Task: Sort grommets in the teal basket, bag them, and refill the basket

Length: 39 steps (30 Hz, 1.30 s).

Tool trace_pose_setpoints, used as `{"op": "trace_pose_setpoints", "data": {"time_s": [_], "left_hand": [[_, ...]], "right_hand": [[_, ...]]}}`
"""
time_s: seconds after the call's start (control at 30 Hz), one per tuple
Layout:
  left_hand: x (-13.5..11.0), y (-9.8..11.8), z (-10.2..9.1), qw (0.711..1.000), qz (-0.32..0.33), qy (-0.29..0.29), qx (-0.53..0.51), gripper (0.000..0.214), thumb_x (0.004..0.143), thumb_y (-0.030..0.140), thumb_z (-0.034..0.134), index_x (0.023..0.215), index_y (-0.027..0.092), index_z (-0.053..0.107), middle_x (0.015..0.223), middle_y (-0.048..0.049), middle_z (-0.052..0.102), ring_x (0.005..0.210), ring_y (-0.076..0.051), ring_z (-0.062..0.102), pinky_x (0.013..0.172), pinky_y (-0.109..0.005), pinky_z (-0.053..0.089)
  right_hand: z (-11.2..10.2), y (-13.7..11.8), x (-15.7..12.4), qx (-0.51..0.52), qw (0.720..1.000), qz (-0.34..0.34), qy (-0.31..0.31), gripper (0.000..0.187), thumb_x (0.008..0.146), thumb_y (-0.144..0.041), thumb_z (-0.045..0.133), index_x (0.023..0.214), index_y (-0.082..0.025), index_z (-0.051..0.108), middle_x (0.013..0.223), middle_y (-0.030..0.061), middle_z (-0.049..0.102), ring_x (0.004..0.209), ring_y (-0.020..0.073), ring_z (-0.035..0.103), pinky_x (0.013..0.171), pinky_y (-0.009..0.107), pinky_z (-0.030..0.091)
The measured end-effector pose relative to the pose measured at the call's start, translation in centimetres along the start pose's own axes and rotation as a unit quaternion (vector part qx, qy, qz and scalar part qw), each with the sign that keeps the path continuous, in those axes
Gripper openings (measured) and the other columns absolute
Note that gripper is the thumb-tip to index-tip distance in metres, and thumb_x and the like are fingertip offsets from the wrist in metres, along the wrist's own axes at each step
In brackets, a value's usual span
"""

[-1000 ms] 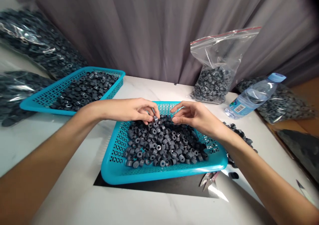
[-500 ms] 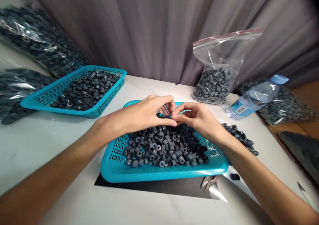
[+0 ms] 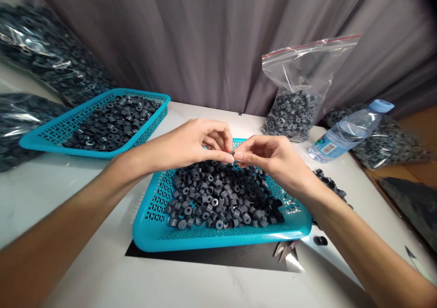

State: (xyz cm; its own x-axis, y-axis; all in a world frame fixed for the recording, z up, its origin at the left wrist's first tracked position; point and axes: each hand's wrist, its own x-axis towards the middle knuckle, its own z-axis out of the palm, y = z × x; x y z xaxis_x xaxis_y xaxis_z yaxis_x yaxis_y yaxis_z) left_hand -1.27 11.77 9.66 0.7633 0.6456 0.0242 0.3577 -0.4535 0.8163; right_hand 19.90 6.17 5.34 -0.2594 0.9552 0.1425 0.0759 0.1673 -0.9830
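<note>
My left hand (image 3: 208,142) and my right hand (image 3: 264,155) meet fingertip to fingertip above the far part of a blue plastic basket (image 3: 218,244). Both are closed in a pinch. Between the thumbs and forefingers only a sliver of something small and dark shows; the fingers cover the rest. Below them, the basket holds a heap of small grey plastic ring-shaped caps (image 3: 218,196), lying every which way, some with a hole showing.
A second blue basket (image 3: 71,151) of the same parts stands back left, beside bulging clear bags (image 3: 58,53). At right are a zip bag (image 3: 293,112), a water bottle (image 3: 348,130) and loose parts (image 3: 329,185). Small snips (image 3: 282,251) lie on a dark sheet (image 3: 205,259).
Both hands have risen slightly and the fingertips are closer together. My left hand has shifted a little left. The whole view has tilted slightly.
</note>
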Motion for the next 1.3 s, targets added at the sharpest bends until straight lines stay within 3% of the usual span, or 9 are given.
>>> {"op": "trace_pose_setpoints", "data": {"time_s": [0.23,0.57,0.7,0.77,0.8,0.87,0.93,1.17,1.3], "left_hand": [[0.1,-0.5,-0.7,1.0,0.007,-0.007,0.018,0.019,0.085,0.034,0.075,0.089,0.017,0.068,0.091,-0.0027,0.077,0.087,-0.019,0.075,0.083,-0.033,0.061],[0.3,-0.4,0.5,0.998,0.025,0.045,0.042,0.018,0.085,0.03,0.076,0.094,0.016,0.069,0.089,-0.0026,0.078,0.084,-0.018,0.075,0.079,-0.03,0.06],[0.3,-1.6,-0.7,0.998,-0.017,-0.008,0.062,0.017,0.084,0.032,0.076,0.09,0.017,0.07,0.088,-0.0014,0.078,0.081,-0.017,0.074,0.076,-0.027,0.058],[0.1,-2.2,-1.5,0.994,-0.035,-0.053,0.09,0.015,0.085,0.033,0.074,0.09,0.019,0.072,0.09,-0.0001,0.078,0.082,-0.016,0.075,0.076,-0.026,0.057],[0.1,-2.4,-1.8,0.99,-0.04,-0.07,0.113,0.014,0.085,0.033,0.073,0.089,0.02,0.073,0.089,0.0005,0.079,0.082,-0.016,0.074,0.076,-0.026,0.056],[-0.1,-2.7,-2.3,0.982,-0.043,-0.089,0.161,0.013,0.085,0.034,0.071,0.089,0.021,0.075,0.088,0.0015,0.078,0.081,-0.016,0.073,0.075,-0.025,0.054],[-0.1,-2.9,-2.4,0.976,-0.043,-0.1,0.191,0.013,0.086,0.033,0.069,0.091,0.022,0.075,0.09,0.0018,0.078,0.083,-0.016,0.072,0.076,-0.025,0.053],[-0.2,-3.2,-1.7,0.964,-0.037,-0.111,0.238,0.019,0.092,0.034,0.064,0.104,0.024,0.073,0.104,0.0002,0.077,0.094,-0.018,0.07,0.084,-0.027,0.051],[-0.2,-2.8,-0.6,0.957,0.013,-0.05,0.284,0.026,0.093,0.046,0.066,0.112,0.029,0.072,0.116,-0.0001,0.073,0.11,-0.022,0.064,0.095,-0.031,0.046]], "right_hand": [[0.3,-0.1,0.0,-0.007,1.0,-0.008,0.025,0.038,0.073,-0.054,0.086,0.082,-0.019,0.075,0.076,0.0028,0.072,0.071,0.0162,0.066,0.071,0.031,0.055],[0.2,0.3,0.2,0.038,0.998,0.021,0.049,0.042,0.07,-0.055,0.088,0.083,-0.017,0.075,0.078,0.0043,0.074,0.07,0.0161,0.068,0.071,0.033,0.058],[-1.7,0.4,0.4,-0.054,0.996,0.012,0.073,0.036,0.08,-0.05,0.081,0.088,-0.017,0.071,0.082,0.0057,0.072,0.073,0.018,0.068,0.072,0.034,0.057],[-3.1,0.6,0.4,-0.192,0.98,-0.003,0.059,0.023,0.088,-0.04,0.075,0.088,-0.018,0.07,0.085,0.0061,0.072,0.076,0.0194,0.067,0.072,0.035,0.054],[-3.8,0.8,0.3,-0.291,0.955,-0.009,0.052,0.014,0.09,-0.033,0.072,0.088,-0.019,0.069,0.086,0.0066,0.072,0.078,0.0205,0.067,0.073,0.036,0.052],[-4.9,1.2,0.1,-0.474,0.879,-0.018,0.038,0.004,0.089,-0.021,0.069,0.092,-0.019,0.07,0.093,0.0086,0.07,0.087,0.024,0.065,0.076,0.037,0.048],[-5.5,1.4,-0.1,-0.564,0.825,-0.028,0.018,0.015,0.088,-0.016,0.069,0.103,-0.02,0.071,0.103,0.0104,0.067,0.096,0.0265,0.063,0.081,0.038,0.047],[-4.6,1.7,-0.1,-0.543,0.827,-0.033,-0.144,0.02,0.091,-0.018,0.069,0.111,-0.022,0.069,0.112,0.0087,0.065,0.105,0.0244,0.061,0.089,0.035,0.045],[-4.5,2.3,0.5,-0.531,0.835,-0.036,-0.138,0.01,0.096,-0.017,0.061,0.102,-0.02,0.069,0.107,0.0084,0.068,0.101,0.0227,0.061,0.087,0.033,0.044]]}}
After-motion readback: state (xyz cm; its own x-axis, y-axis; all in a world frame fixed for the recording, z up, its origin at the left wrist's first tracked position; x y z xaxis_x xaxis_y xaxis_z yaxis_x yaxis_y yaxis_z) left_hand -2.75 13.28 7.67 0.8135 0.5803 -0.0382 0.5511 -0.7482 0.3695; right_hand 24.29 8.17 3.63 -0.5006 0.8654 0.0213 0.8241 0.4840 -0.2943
